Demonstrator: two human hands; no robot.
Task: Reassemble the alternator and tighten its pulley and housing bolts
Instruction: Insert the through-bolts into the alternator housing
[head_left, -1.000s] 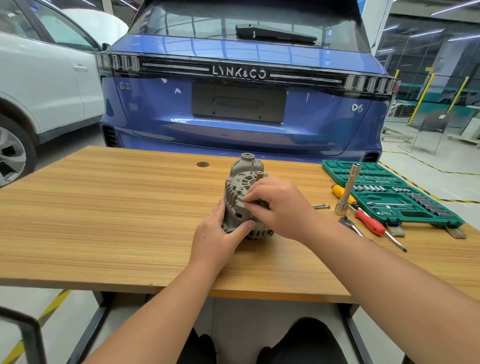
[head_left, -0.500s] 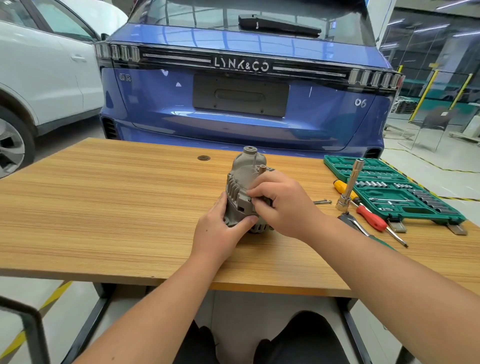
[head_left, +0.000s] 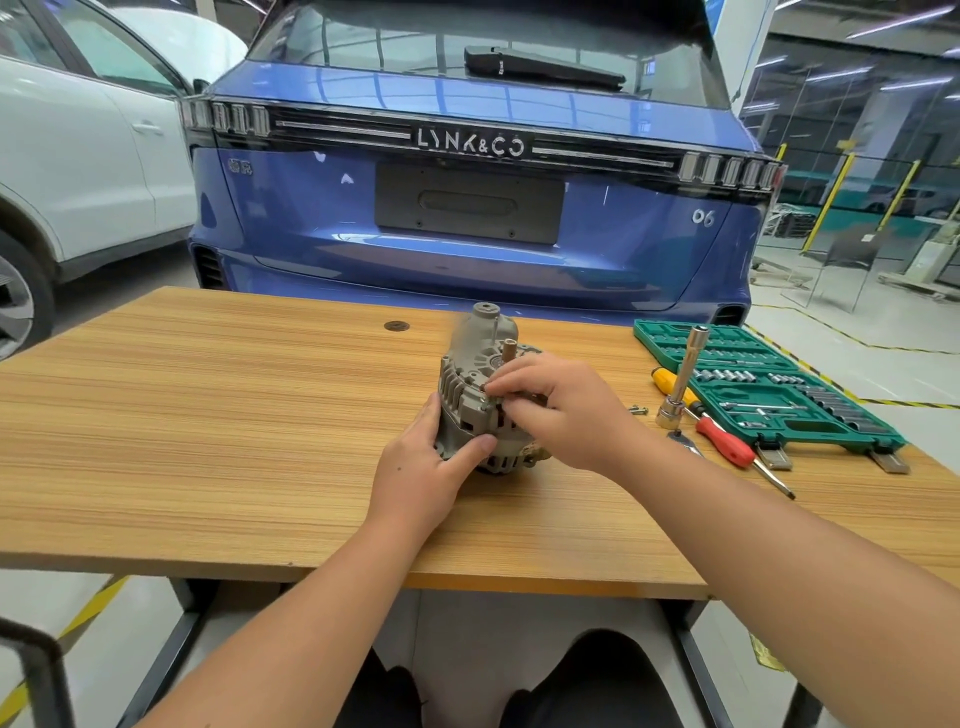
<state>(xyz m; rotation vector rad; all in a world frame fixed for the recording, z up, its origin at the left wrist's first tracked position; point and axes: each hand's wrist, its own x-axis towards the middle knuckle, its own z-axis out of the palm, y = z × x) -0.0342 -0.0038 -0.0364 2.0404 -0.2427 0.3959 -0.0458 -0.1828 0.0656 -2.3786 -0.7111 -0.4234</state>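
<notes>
Presently, the left hand (head_left: 423, 470) is bracing the alternator (head_left: 480, 387) from its near-left side, palm against the ribbed housing and thumb laid across the lower edge; the grip is looking much as it did a second ago, so the unit is being kept steady rather than repositioned; the alternator itself is standing on the wooden table (head_left: 208, 415), slightly right of centre, its mounting boss uppermost. Moving right, the right hand (head_left: 563, 415) is now lying lower and flatter over the housing than one second ago, its fingertips pinched together at the seam of the two halves; a small dark object is showing at the fingertips, probably a housing bolt, though it is too small to confirm; whether it is entering a hole cannot be told. In my judgement the shift is indicating hand-starting of a housing bolt, so reassembly is proceeding but tool tightening is not yet begun. Further right, a loose bolt (head_left: 638, 410) is lying on the table just beside the hand, suggesting at least one fastener is awaiting fitting; a socket extension (head_left: 680, 379) is standing upright and untouched; a red-handled screwdriver (head_left: 724, 444) and a yellow-handled tool (head_left: 670, 383) are lying near it; the green socket case (head_left: 769, 387) is lying open at the far right. Behind the table a blue car (head_left: 467, 208) is standing.
</notes>
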